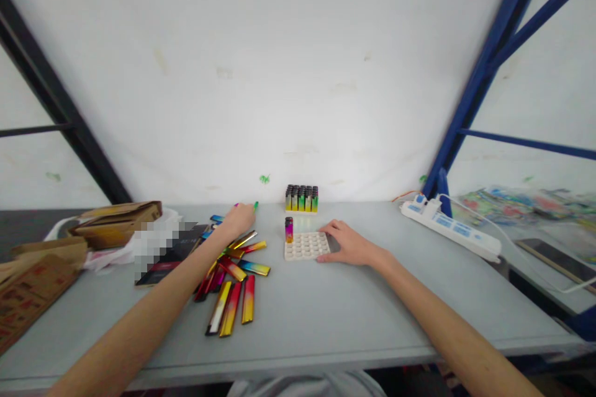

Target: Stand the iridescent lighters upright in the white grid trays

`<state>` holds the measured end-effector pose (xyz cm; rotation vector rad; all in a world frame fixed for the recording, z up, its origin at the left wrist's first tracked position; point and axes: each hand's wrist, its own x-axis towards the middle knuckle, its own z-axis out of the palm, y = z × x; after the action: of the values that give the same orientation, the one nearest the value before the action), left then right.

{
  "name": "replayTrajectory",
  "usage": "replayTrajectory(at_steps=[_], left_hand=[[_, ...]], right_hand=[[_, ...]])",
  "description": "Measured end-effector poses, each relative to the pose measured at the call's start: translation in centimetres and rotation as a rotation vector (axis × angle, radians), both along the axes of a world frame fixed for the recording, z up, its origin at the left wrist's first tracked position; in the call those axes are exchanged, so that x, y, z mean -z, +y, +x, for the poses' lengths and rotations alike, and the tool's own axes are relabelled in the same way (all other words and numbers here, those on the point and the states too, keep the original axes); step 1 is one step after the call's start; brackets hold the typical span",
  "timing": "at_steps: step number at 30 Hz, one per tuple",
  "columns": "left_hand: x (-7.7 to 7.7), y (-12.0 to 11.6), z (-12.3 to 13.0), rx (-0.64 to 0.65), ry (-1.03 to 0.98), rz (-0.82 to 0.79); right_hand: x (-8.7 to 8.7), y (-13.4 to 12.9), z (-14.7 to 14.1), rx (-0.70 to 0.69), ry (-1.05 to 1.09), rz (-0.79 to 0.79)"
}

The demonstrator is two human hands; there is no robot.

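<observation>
A white tray with rows of round holes [306,252] lies on the table, one purple and orange lighter [289,231] upright at its back left corner. My right hand [344,244] rests at the tray's right edge, thumb and fingers apart. Over the back of the lighter pile, my left hand [240,221] is closed on a lighter with a green end [256,205]; most of it is hidden by the fingers. Loose colourful lighters [248,299] lie in a heap left of the tray. Against the wall stands a second tray full of upright lighters [302,199].
Cardboard boxes [114,226] and a white plastic bag [116,255] sit at the left beside a dark box [161,272]. On the right lie a power strip [451,231] with white cables and a phone [557,258]. A blue metal post [479,84] rises behind.
</observation>
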<state>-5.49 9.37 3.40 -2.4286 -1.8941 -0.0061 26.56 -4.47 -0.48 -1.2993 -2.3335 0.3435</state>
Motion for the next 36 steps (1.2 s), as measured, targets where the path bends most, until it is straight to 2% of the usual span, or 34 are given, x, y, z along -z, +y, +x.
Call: replayTrajectory(at_steps=[7,10,13,15,17,20,22,24,26,28,31,36], left_hand=[[-0.1,-3.3,0.8,0.234,-0.023,-0.012],[-0.3,-4.2,0.8,0.285,-0.043,0.006],[-1.1,-4.3,0.7,0.302,-0.196,0.102],[-2.1,-4.3,0.6,0.288,-0.369,0.128],[-3.2,-4.4,0.6,0.247,-0.622,0.053],[-5.0,-5.3,1.0,0.185,-1.165,-0.188],[-5.9,-6.2,1.5,0.194,-1.487,-0.359],[-6.7,-7.1,2.1,0.234,-1.68,-0.483],[-7.1,-7.9,2.7,0.296,-1.755,-0.544],[-7.0,-8.4,3.4,0.352,-1.767,-0.56],[-5.9,-9.0,4.3,0.386,-1.77,-0.554],[-3.5,-9.4,4.5,0.319,-1.776,-0.683]], right_hand=[[-0.1,0.1,0.0,-0.007,-0.013,0.007],[0.0,0.1,0.0,-0.016,-0.01,0.015],[0.0,0.2,0.1,-0.02,-0.009,0.017],[0.1,0.2,0.1,-0.022,-0.012,0.016],[0.1,0.2,0.1,-0.026,-0.018,0.015],[0.1,0.1,0.1,-0.02,-0.026,0.016],[0.0,0.1,0.1,-0.014,-0.023,0.014],[0.0,0.0,0.0,-0.013,-0.016,0.012],[0.0,0.0,0.0,-0.011,-0.006,0.008],[-0.1,-0.1,-0.1,0.0,0.001,0.004],[-0.2,-0.2,-0.2,0.011,-0.001,-0.003],[-0.4,-0.3,-0.1,0.006,-0.005,0.0]])
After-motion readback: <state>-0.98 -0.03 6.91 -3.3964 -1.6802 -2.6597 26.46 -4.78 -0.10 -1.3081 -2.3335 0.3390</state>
